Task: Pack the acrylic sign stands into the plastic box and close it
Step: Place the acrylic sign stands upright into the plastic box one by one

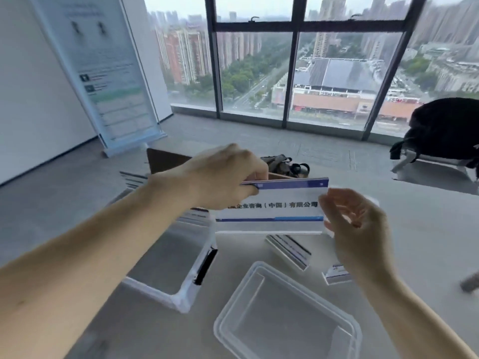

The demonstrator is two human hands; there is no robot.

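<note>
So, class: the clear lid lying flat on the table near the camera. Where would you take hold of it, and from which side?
Probably by the raised rim of the lid, along its right-hand long edge, coming from the right with the right hand, which is nearer. It lies flat, so only the rim gives fingers a lip. The left hand is pinching the sign stand.
</note>
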